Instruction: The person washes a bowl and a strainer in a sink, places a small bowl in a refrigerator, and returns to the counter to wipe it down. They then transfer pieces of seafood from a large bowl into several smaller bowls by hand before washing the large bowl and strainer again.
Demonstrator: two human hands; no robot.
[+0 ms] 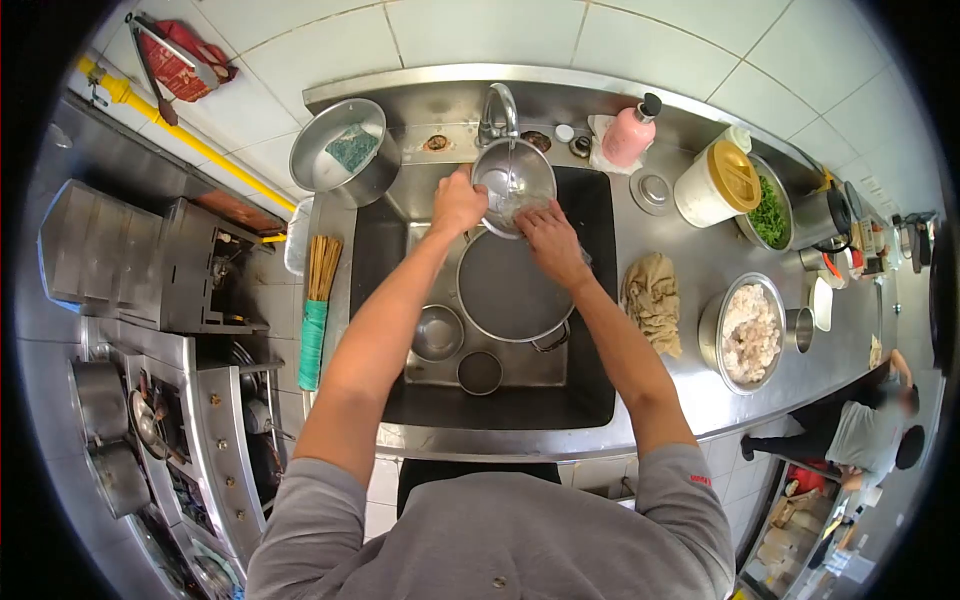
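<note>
Under the running faucet (497,115), a stainless steel bowl (487,170) is tilted, with water falling into it. My left hand (460,204) is closed around the bowl's left rim. My right hand (550,240) curls over the lower right rim, fingertips inside the bowl; its thumb is hidden. Below both hands a large round pot (512,285) with side handles sits in the sink (590,370), filled with greyish liquid. A small metal bowl (438,333) and a small round container (480,373) rest on the sink bottom.
Left of the sink stand a deep pot (372,180) with a green scrubber and a stick brush (318,310). At right are a pink pump bottle (628,135), a cloth (652,303), a yellow-lidded tub (705,188) and a bowl of pale food (750,335). Another person (865,435) is far right.
</note>
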